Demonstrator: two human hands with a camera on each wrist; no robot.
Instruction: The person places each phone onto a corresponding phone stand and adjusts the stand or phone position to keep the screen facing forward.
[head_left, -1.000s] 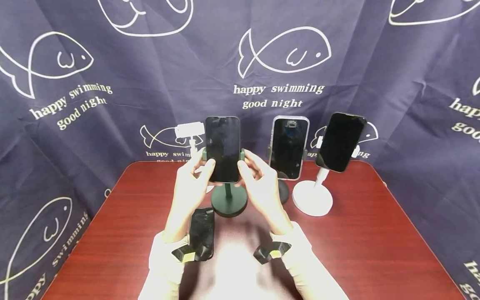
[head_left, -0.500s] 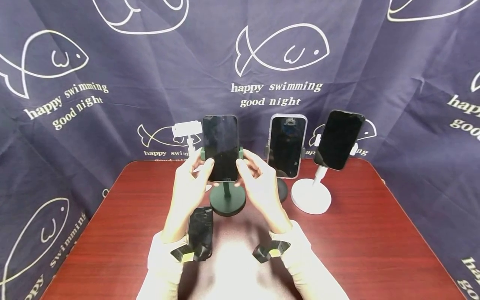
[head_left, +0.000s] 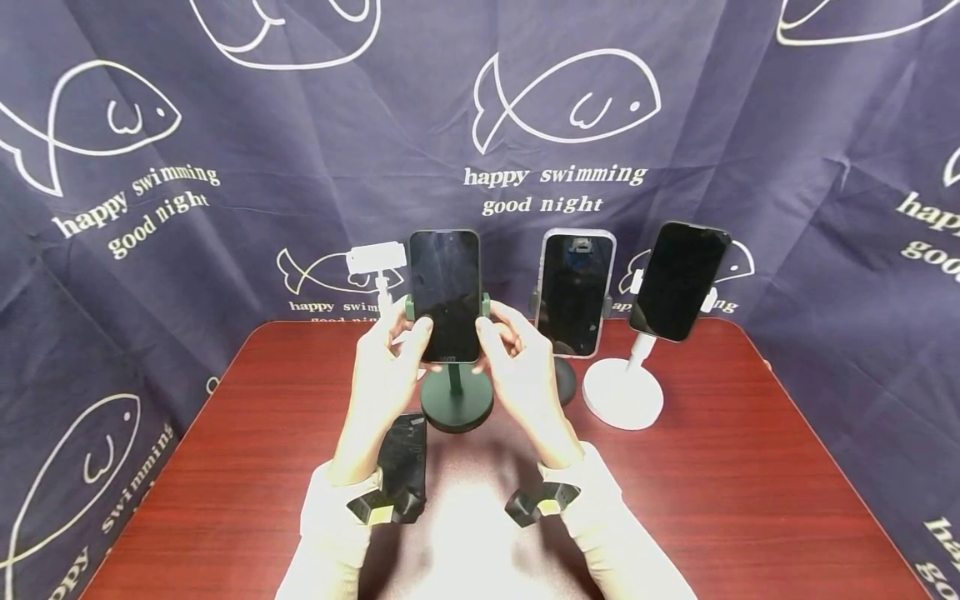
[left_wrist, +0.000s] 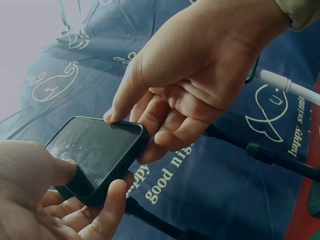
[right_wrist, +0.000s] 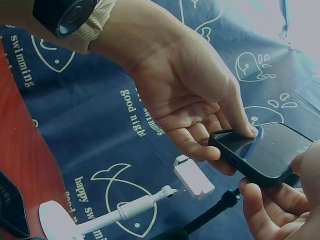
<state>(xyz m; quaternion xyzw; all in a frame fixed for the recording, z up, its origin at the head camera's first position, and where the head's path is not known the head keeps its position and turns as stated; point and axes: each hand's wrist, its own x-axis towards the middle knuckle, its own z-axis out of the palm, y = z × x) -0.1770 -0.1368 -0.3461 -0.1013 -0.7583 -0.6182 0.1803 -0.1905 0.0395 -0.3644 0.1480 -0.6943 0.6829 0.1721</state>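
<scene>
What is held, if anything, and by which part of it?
The phone at the green stand: the left hand and the right hand hold its lower end, one at each side.

The phone [head_left: 445, 279] is black, its stand [head_left: 457, 408] dark green; the surface [head_left: 750, 467] is reddish-brown, the navy cloth [head_left: 420, 142] patterned with white fish outlines [head_left: 566, 97] and lettering [head_left: 555, 175].

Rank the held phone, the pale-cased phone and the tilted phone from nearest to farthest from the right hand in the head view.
1. Held phone: touching the right hand, on its left.
2. Pale-cased phone: just to the hand's right.
3. Tilted phone: farther right, on a white stand.
</scene>
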